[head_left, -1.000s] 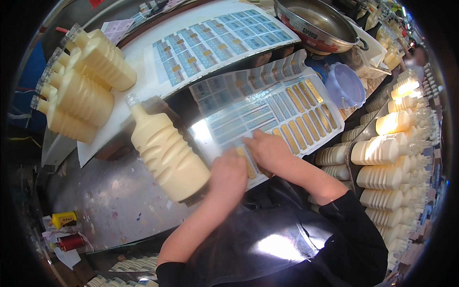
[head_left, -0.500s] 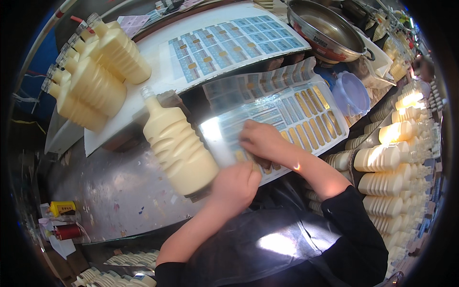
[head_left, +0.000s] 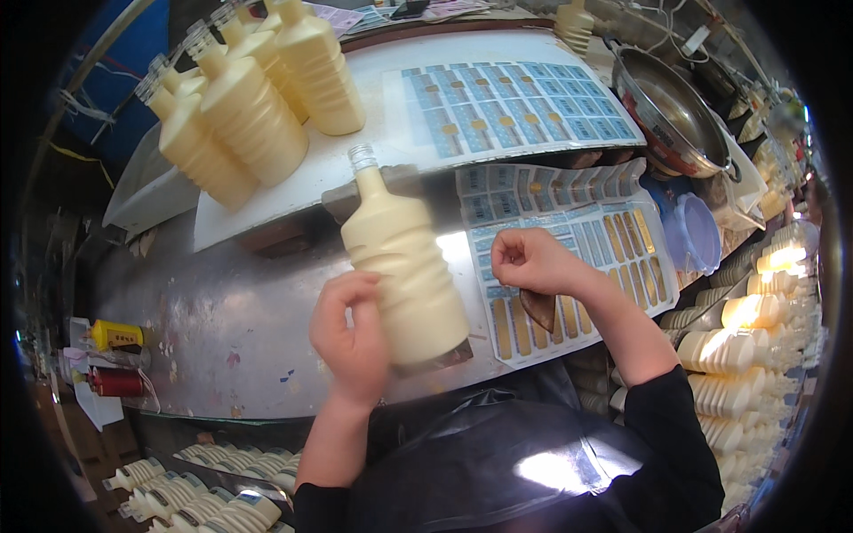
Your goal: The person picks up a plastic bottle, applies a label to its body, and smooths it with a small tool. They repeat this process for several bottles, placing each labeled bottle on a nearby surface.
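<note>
A cream-coloured plastic bottle point(head_left: 404, 258) with a clear threaded neck and wavy ribs lies tilted on a dark rest at the edge of the metal table. My left hand point(head_left: 349, 333) is at its left side, fingers curled and fingertips against the bottle. Over the label sheet, my right hand point(head_left: 536, 260) is closed in a pinch, and a brown flat piece point(head_left: 538, 308) pokes out beneath the palm. Whether the fingertips also pinch a label cannot be made out. The label sheet point(head_left: 653, 206) carries rows of gold and light blue labels.
Several cream bottles point(head_left: 253, 107) stand on the white board point(head_left: 391, 124) at the far left. Another blue label sheet point(head_left: 524, 107) lies there. A metal pan point(head_left: 666, 107) and a lilac bucket point(head_left: 695, 233) are at the right. Stacked bottles point(head_left: 711, 391) fill the right side.
My left hand has gone from the label sheet, right of the bottle, to the bottle's left side. My right hand has lifted slightly, baring more of the brown piece. The whole view has shifted.
</note>
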Motion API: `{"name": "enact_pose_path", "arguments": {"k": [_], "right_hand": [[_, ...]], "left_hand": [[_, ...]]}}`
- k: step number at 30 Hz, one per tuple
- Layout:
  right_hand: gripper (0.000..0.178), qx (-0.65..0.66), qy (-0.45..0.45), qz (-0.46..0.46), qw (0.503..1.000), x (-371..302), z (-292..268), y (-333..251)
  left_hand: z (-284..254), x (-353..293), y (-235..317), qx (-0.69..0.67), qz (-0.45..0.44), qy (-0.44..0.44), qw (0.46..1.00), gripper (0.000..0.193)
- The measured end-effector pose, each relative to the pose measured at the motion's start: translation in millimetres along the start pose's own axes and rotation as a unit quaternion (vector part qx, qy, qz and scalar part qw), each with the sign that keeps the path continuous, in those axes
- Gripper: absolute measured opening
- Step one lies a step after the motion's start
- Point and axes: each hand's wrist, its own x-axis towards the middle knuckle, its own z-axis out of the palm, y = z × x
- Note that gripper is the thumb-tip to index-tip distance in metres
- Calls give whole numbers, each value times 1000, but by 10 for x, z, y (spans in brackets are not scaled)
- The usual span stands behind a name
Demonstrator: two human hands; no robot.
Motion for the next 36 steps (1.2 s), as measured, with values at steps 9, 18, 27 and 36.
{"name": "enact_pose_path", "arguments": {"k": [9,18,27,36], "right_hand": [[19,-281,7,-58,958,-124,-200,-282],[22,-335,78,-32,939,-480,193,215],[16,-335,68,-54,938,-333,227,294],[17,-309,65,-12,949,-382,170,168]], "left_hand": [[-6,107,-63,-15,-57,-28,998,12],[44,78,-70,3,-27,-49,998,14],[12,7,-161,0,-66,-8,998,28],[110,87,-209,-237,-317,-89,914,86]]}}
